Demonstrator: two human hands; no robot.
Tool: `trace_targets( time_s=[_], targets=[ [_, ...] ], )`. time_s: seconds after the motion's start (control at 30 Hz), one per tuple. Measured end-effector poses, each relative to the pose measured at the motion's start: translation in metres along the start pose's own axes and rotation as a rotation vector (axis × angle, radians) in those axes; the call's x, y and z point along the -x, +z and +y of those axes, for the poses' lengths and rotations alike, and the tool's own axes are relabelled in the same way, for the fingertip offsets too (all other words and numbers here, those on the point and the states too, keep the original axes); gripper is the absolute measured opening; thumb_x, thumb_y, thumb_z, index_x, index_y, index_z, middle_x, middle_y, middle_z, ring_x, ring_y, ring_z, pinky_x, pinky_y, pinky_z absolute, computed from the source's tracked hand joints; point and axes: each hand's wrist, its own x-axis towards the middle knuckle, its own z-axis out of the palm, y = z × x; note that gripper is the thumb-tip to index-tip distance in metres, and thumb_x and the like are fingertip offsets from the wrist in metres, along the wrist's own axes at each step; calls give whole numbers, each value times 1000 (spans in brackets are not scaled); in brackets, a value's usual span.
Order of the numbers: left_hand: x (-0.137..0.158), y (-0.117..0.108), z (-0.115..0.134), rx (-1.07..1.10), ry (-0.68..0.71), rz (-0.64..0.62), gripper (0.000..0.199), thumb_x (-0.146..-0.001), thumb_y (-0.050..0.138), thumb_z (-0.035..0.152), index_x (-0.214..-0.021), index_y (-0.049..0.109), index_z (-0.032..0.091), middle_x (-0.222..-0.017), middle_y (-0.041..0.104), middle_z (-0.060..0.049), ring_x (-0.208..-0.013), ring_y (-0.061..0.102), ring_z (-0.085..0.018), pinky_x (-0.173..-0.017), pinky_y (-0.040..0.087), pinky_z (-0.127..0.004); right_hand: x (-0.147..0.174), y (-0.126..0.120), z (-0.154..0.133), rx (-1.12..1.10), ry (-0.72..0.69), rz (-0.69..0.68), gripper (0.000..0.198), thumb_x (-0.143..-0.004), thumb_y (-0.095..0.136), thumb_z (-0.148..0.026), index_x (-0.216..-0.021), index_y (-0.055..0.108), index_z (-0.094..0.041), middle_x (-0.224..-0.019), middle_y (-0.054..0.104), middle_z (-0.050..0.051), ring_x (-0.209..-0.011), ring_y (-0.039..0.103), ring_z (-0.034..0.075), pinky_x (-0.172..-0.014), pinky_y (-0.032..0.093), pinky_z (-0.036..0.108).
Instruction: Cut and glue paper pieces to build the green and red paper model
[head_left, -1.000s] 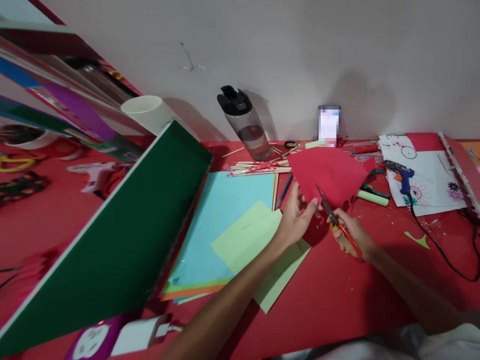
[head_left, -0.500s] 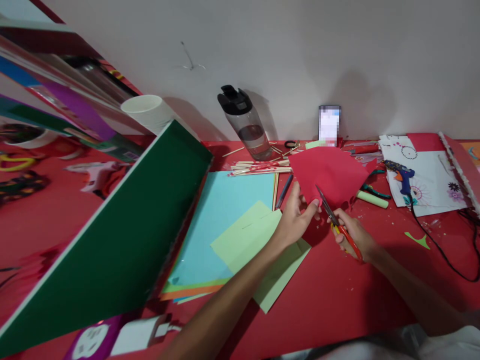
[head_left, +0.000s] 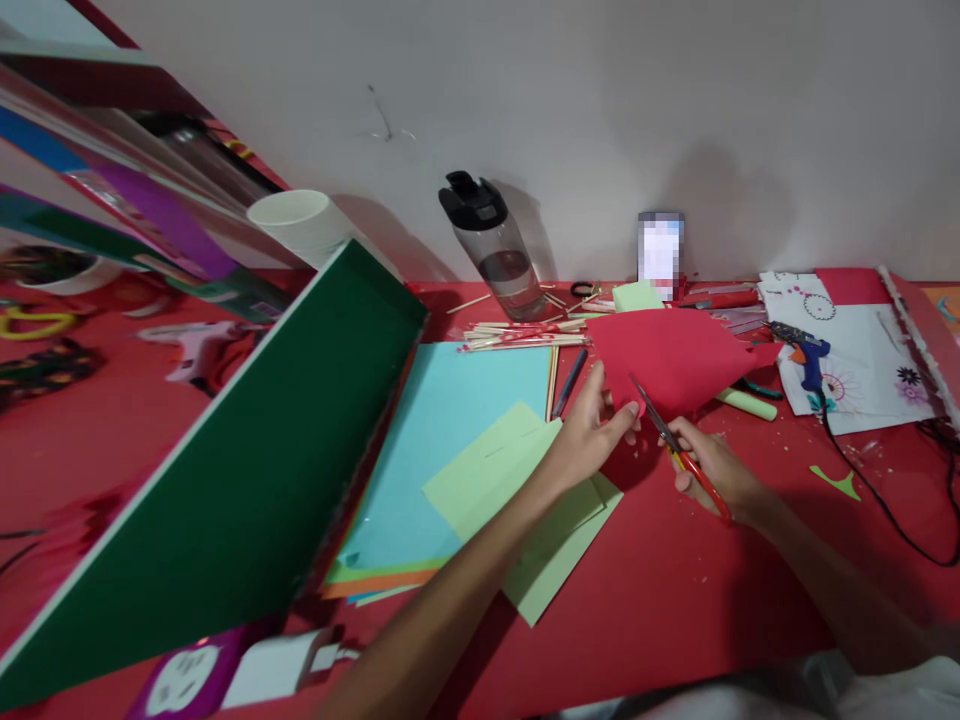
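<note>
A sheet of red paper (head_left: pixel 667 350) is held up over the red table by my left hand (head_left: pixel 592 430), which pinches its lower left edge between thumb and fingers. My right hand (head_left: pixel 712 470) is wrapped round the red and yellow handles of a pair of scissors (head_left: pixel 660 425). The blades point up and left, against the lower part of the red paper beside my left thumb. Their tips lie over the sheet. Under my left forearm are light green sheets (head_left: pixel 495 470) on top of a pale blue sheet (head_left: pixel 480 380).
Behind the paper stand a water bottle (head_left: pixel 491 245) and a phone (head_left: pixel 660 255) against the wall. Wooden sticks (head_left: pixel 517 335) lie near the bottle. A blue glue gun (head_left: pixel 810 360) with a cord is at right. A green board (head_left: pixel 247 450) rises at left, near a white charger (head_left: pixel 270 670).
The red paper has tipped lower and swung to the right, showing more of the light green paper behind it. Both hands stay nearly in place, the scissors still against the sheet.
</note>
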Motion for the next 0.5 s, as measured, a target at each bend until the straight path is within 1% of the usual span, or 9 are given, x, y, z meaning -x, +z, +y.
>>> trace_targets(
  time_s=[0.07, 0.13, 0.27, 0.4, 0.5],
  targets=[
    [-1, -1, -2, 8, -20, 2, 50, -93, 71, 39, -133, 44, 23, -83, 62, 1, -67, 64, -18, -60, 55, -32, 0, -2, -2, 15, 0, 0, 27, -94, 67, -40, -106, 48, -25, -71, 51, -7, -61, 46, 14, -60, 28, 28],
    [-1, -2, -3, 16, -26, -5, 54, -93, 71, 39, -136, 43, 22, -83, 61, 1, -68, 63, -18, -60, 55, -33, 0, -2, -3, 8, 0, -1, 28, -95, 65, -45, -105, 48, -25, -70, 48, -7, -59, 43, 13, -59, 26, 29],
    [-2, -3, -3, 31, -3, -26, 52, -93, 71, 39, -135, 45, 22, -82, 60, 1, -69, 62, -18, -61, 55, -32, 0, -2, 2, -17, 10, -10, 32, -97, 62, -52, -105, 48, -25, -69, 50, -7, -58, 43, 14, -58, 26, 28],
    [-2, -3, 1, 26, -7, -40, 52, -93, 71, 38, -135, 46, 22, -82, 61, 1, -67, 61, -17, -61, 55, -32, 0, -1, 4, -38, 29, -17, 32, -97, 62, -54, -106, 48, -26, -69, 53, -6, -55, 44, 13, -56, 26, 28],
    [-1, -4, 4, 10, -31, -46, 56, -93, 70, 38, -141, 46, 22, -82, 61, 1, -67, 62, -18, -63, 55, -33, -1, -2, 3, -48, 44, -17, 32, -96, 62, -53, -104, 48, -26, -69, 52, -6, -55, 44, 13, -57, 26, 28]
  ],
)
